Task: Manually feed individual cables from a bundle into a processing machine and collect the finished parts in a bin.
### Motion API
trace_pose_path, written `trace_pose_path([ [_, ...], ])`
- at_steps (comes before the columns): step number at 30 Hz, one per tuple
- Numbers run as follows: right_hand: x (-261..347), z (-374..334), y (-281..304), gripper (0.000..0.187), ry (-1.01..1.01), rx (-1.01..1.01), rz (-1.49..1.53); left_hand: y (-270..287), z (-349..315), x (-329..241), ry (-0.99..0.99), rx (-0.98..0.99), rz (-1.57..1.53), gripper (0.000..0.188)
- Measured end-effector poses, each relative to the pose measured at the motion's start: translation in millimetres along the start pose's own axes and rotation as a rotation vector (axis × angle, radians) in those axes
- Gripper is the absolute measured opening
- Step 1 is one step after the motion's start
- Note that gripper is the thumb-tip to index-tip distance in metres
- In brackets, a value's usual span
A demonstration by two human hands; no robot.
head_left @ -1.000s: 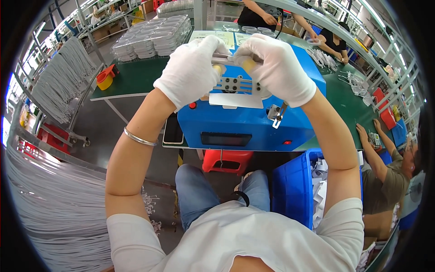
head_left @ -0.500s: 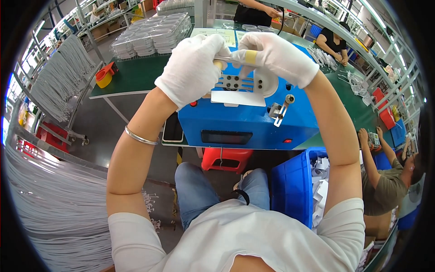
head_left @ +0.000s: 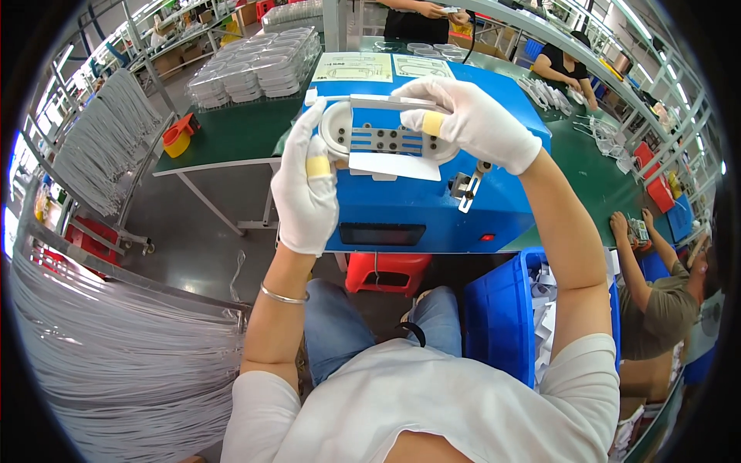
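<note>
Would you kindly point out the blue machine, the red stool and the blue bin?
Blue machine (head_left: pixel 421 199): head view, blue front below the white plate (head_left: pixel 395 166).
Red stool (head_left: pixel 397 270): head view, its visible middle.
Blue bin (head_left: pixel 498 324): head view, left wall.

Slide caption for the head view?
Gloved left hand and right hand at the oval fixture on a blue machine.

White-gloved hands (head_left: pixel 302 197), yellow bands (head_left: pixel 317 166), silver bangle (head_left: pixel 282 297), white top (head_left: pixel 432 382), blue jeans (head_left: pixel 336 328)

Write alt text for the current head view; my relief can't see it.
Over a blue machine, the white-gloved right hand is at a white strip along the far side of an oblong fixture, the gloved left hand by its left end. Stacked clear trays stand upper left; a blue bin of white scraps, lower right.
</note>
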State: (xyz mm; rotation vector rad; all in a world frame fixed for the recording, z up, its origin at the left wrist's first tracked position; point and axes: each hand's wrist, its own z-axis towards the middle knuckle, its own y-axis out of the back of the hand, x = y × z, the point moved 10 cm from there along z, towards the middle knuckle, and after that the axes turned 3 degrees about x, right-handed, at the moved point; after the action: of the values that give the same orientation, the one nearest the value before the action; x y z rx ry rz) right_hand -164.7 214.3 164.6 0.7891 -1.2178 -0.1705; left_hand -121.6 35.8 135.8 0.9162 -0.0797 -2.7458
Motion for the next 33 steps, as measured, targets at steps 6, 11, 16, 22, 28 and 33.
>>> trace_pose_path([
  [6,10,-1,4,0.027,0.033,-0.048,-0.167,-30,-69,42,0.498,-0.075,-0.661,0.035],
  [11,22,2,6,0.020,0.264,-0.104,-0.485,-92,-64,35,0.709,0.184,-1.161,0.052],
  [16,31,-4,-1,0.013,0.226,-0.232,-0.602,-68,-59,14,0.573,0.153,-0.954,0.083],
  [22,61,-58,79,0.022,0.599,-0.477,-0.583,-55,-17,-47,0.300,0.285,-0.631,0.116],
  [28,-242,-213,235,0.028,-0.643,-0.933,-0.056,-34,-103,20,0.713,0.765,-0.443,0.090],
  [33,-430,-339,171,0.034,-0.882,-1.391,0.470,-52,-130,24,0.793,0.855,-0.388,0.079],
])
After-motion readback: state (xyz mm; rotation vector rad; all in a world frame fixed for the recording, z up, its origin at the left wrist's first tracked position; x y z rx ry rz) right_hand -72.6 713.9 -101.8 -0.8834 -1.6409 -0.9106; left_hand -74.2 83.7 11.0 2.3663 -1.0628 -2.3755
